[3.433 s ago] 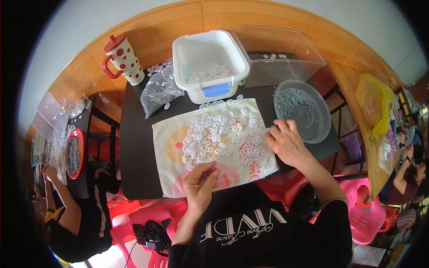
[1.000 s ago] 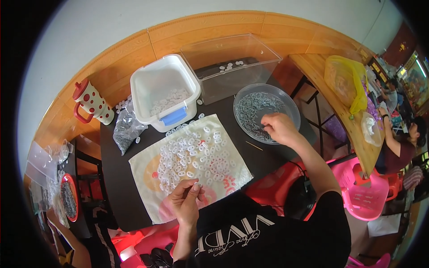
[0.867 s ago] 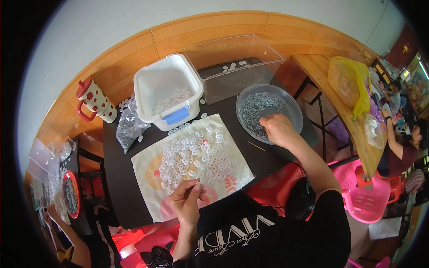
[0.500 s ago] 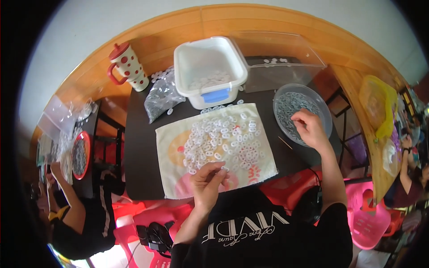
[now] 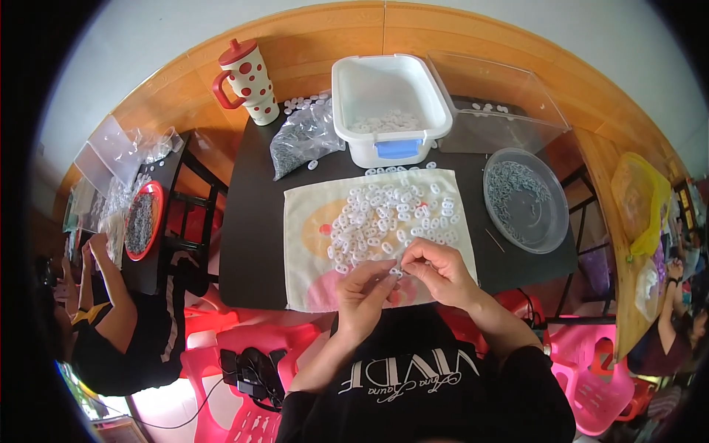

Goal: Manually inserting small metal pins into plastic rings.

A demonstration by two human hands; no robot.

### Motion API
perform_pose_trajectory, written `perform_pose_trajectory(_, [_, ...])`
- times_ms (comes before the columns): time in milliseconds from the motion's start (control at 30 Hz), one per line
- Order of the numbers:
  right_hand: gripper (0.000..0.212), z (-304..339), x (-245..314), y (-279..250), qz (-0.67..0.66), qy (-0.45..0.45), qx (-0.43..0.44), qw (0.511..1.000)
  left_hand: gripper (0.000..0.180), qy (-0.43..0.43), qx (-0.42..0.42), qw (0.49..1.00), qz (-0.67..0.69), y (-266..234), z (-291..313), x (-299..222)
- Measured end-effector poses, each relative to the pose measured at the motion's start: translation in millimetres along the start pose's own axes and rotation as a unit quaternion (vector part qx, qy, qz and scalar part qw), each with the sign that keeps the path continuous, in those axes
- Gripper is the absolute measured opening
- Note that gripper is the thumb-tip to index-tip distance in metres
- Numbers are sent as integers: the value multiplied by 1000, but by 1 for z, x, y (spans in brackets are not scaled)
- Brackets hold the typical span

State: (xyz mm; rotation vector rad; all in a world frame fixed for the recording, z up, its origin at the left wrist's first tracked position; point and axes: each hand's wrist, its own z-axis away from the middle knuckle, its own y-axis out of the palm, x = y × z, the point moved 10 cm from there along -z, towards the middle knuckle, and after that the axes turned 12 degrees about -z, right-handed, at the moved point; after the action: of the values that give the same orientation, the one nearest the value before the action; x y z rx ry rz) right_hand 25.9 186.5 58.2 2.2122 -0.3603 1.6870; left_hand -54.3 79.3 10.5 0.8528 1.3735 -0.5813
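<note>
My left hand (image 5: 363,297) pinches a small white oval plastic piece with two holes (image 5: 396,272) between thumb and fingertips, above the near edge of a cream cloth (image 5: 306,240). Meeting it from the right, my right hand (image 5: 441,272) has its fingertips closed at the piece; whatever they hold is too small to name. Many similar white pieces (image 5: 362,225) lie heaped on the cloth. To the right stands a round clear tub (image 5: 543,214) of small grey metal parts (image 5: 509,196), bunched mostly along its left side.
Behind the cloth are a white bin (image 5: 354,136) with white pieces inside, a bag of grey parts (image 5: 303,140), a spotted tumbler (image 5: 255,85) and a clear box (image 5: 509,133). A thin stick (image 5: 495,240) lies by the tub. Other people work at left and right.
My right hand has left the tub of grey parts and come over to the white piece in my left hand. The whole view has shifted slightly, with the table appearing further right.
</note>
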Motion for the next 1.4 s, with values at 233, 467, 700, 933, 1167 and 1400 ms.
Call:
perform_pose_trajectory(233, [6,-1,10,9,71,-20,26,997,26,-14,3,1000,2,0,2,0])
perform_pose_trajectory(467, [7,-4,16,15,124,-24,57,990,31,6,7,1000,6,1,3,-4])
perform_pose_trajectory(700, [3,-5,21,23,201,-43,77,976,37,18,0,1000,-19,0,6,-7])
perform_pose_trajectory(933, [5,-4,15,19,180,-29,71,981,38,7,6,1000,-30,-1,3,-4])
perform_pose_trajectory(1167, [6,6,34,-73,181,-34,-140,973,36,8,4,999,-34,-5,-2,1])
perform_pose_trajectory(1400, [18,37,36,-50,368,-117,-37,922,33,7,-1,999,-35,-10,-3,10])
